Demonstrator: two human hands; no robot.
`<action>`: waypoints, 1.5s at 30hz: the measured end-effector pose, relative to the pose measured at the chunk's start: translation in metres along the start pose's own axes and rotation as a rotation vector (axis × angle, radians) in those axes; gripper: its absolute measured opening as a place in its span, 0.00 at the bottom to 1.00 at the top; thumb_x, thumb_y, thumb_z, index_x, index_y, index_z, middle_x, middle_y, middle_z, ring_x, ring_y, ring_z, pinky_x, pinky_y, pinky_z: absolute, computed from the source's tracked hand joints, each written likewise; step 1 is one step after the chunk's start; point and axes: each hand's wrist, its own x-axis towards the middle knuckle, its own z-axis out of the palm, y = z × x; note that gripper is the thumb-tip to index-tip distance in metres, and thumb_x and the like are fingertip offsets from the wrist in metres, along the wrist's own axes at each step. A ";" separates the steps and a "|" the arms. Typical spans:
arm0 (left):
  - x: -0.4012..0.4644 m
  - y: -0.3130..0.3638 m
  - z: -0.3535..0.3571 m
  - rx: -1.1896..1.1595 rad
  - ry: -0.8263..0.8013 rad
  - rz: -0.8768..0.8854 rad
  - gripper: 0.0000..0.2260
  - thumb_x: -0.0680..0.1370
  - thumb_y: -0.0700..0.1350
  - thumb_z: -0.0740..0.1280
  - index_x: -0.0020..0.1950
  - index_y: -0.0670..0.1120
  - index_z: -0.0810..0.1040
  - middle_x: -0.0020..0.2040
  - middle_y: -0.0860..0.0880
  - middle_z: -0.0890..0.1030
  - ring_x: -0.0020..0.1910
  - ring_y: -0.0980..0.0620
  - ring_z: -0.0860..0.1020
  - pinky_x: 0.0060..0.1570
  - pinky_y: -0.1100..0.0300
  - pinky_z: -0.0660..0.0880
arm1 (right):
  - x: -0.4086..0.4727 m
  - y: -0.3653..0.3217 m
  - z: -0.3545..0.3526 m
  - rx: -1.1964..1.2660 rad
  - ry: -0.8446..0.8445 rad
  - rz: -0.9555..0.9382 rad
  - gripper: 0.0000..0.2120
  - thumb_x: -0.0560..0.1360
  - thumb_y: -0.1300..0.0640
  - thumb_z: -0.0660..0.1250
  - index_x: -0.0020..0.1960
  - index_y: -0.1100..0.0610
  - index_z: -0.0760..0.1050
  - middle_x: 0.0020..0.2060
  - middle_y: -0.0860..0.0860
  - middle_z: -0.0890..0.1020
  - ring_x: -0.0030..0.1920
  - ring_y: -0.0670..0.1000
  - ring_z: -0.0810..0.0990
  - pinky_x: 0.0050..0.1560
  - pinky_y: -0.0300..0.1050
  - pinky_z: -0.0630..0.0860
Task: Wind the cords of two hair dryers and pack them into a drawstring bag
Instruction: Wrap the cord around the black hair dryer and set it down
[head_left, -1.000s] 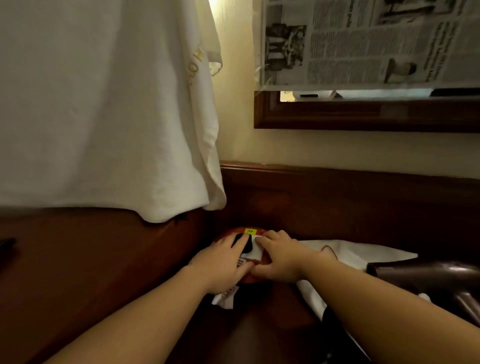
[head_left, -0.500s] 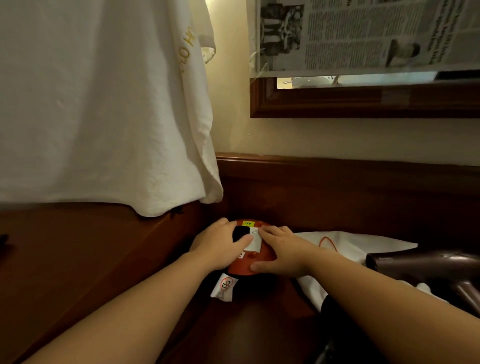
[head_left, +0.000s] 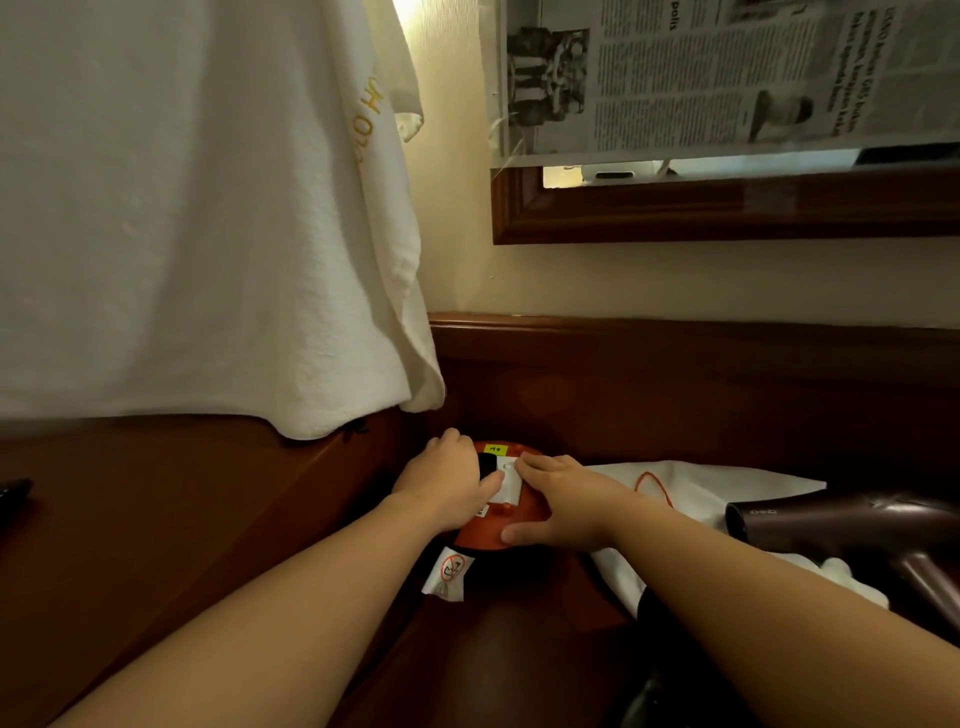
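Hair dryers are both on the dark wooden bench (head_left: 519, 670), and we have our hands on the orange one. Our left hand (head_left: 447, 486) lies curled over the left side of the orange hair dryer (head_left: 511, 525), with the thumb pressing on a white label (head_left: 508, 482) on its top. Our right hand (head_left: 563, 501) holds the same dryer from the right: the fingers rest on the label and the thumb is against the near edge of the orange body. So both hands are closed around this one dryer, which sits in the corner where the bench meets the wooden back panel (head_left: 701, 395). A small yellow sticker (head_left: 495, 449) is on the far edge of the dryer. A white warning tag (head_left: 448, 574) hangs below the dryer, near our left wrist; we cannot tell what it is fixed to.

Just to the right lies the white drawstring bag (head_left: 727, 486), flat on the bench, with an orange string (head_left: 654, 486) on it. The brown hair dryer (head_left: 852, 525) rests on the bag, its nozzle pointing left toward our right hand, but apart from it.

Above the left side hangs a white cloth (head_left: 197, 218) with yellow letters. On the wall to the right we see a wooden frame (head_left: 727, 213) covered with a sheet of newspaper (head_left: 717, 78).
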 end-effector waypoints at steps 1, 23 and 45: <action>0.000 0.001 -0.001 -0.014 0.000 -0.003 0.26 0.83 0.62 0.62 0.68 0.40 0.74 0.63 0.44 0.74 0.62 0.44 0.75 0.54 0.50 0.78 | 0.000 0.000 0.000 -0.003 -0.002 0.001 0.53 0.73 0.26 0.65 0.85 0.50 0.46 0.84 0.47 0.50 0.83 0.55 0.49 0.80 0.57 0.56; -0.108 0.040 0.021 -0.247 0.011 0.201 0.28 0.75 0.63 0.75 0.70 0.52 0.76 0.64 0.52 0.80 0.63 0.49 0.78 0.63 0.50 0.76 | -0.131 -0.010 0.006 -0.021 0.279 0.052 0.41 0.73 0.33 0.71 0.80 0.47 0.64 0.76 0.50 0.72 0.75 0.54 0.68 0.72 0.54 0.67; -0.195 0.019 0.032 -0.289 0.021 0.159 0.18 0.80 0.56 0.70 0.68 0.54 0.77 0.64 0.52 0.73 0.65 0.50 0.72 0.65 0.48 0.75 | -0.214 -0.094 0.057 -0.347 0.003 -0.416 0.19 0.79 0.57 0.70 0.70 0.49 0.75 0.67 0.50 0.76 0.68 0.52 0.72 0.68 0.55 0.71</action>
